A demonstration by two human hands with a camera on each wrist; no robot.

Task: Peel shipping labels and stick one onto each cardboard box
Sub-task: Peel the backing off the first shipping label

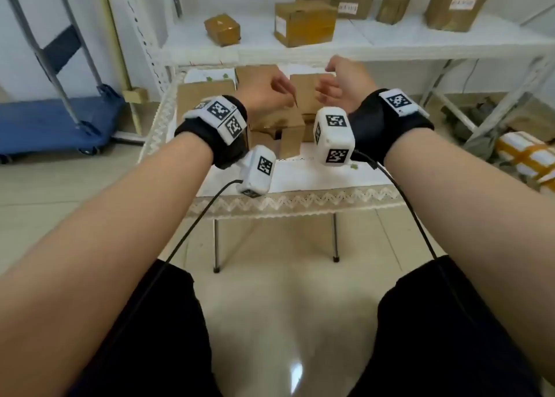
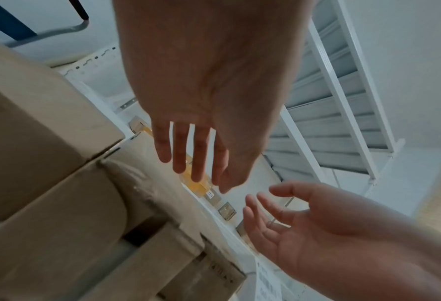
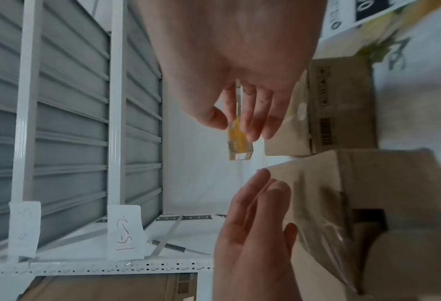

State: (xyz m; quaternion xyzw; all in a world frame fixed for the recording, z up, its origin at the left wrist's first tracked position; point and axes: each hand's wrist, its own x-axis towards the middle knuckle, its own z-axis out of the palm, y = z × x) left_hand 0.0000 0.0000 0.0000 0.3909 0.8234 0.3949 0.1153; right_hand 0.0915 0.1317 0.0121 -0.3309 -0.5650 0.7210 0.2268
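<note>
Several plain cardboard boxes (image 1: 292, 132) stand crowded on a small table (image 1: 300, 200) with a white lace cloth. My left hand (image 1: 271, 92) and right hand (image 1: 338, 89) hover just above the rear boxes, palms facing each other, a short gap between them. Both hold nothing, fingers loosely extended. The left wrist view shows the left fingers (image 2: 193, 154) straight above a taped box (image 2: 67, 203), with the right hand (image 2: 291, 220) open beside them. A printed white label (image 2: 268, 283) shows near that box's lower corner. In the right wrist view the right fingers (image 3: 250, 114) hang relaxed, clear of the boxes (image 3: 342, 106).
Behind the table a white metal shelf (image 1: 390, 45) carries several boxes (image 1: 303, 24), two with white labels (image 1: 348, 7). A blue platform trolley (image 1: 54, 120) stands on the floor at left. Wrapped parcels (image 1: 528, 156) lie on the floor at right.
</note>
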